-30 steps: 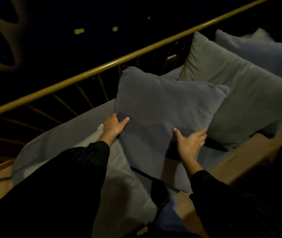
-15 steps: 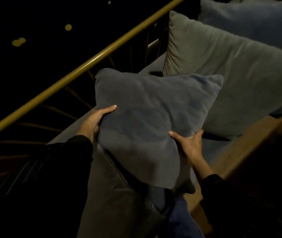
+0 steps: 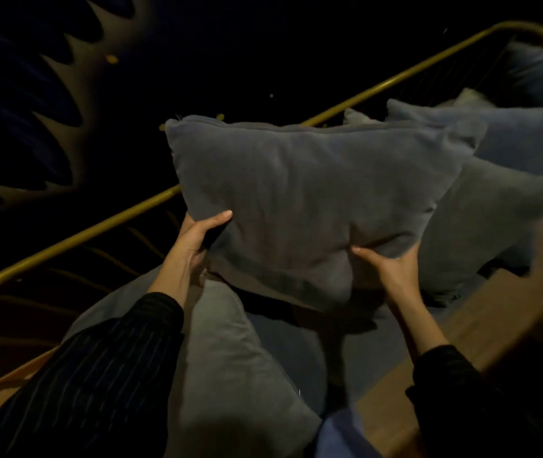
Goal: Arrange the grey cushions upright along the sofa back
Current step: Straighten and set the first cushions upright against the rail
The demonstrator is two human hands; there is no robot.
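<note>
The dark grey cushion (image 3: 313, 206) is a soft, stuffed square; I judge it light, limp and easily dented, with a napped cover that should not slip. It will sag if held by one corner, so the correct hold is at both lower corners, one per hand.

My left hand (image 3: 197, 239) clamps the lower left corner: the thumb lies across the front face, the other fingers pass behind the cushion and are hidden. My right hand (image 3: 392, 269) closes on the lower right edge, fingertips (image 3: 359, 250) pressed into the fabric, which puckers around them. Both hands are closed on the cushion, neither spread flat.

The cushion hangs upright between my hands, clear above the seat, its top edge level with the brass rail (image 3: 105, 226) beyond my fingers. Just below my left wrist lies a lighter grey cushion (image 3: 230, 358), flat on the seat. Past my right hand, two more grey cushions (image 3: 481, 219) lean against the sofa back. The open place along the back is directly beyond my fingers.
</note>
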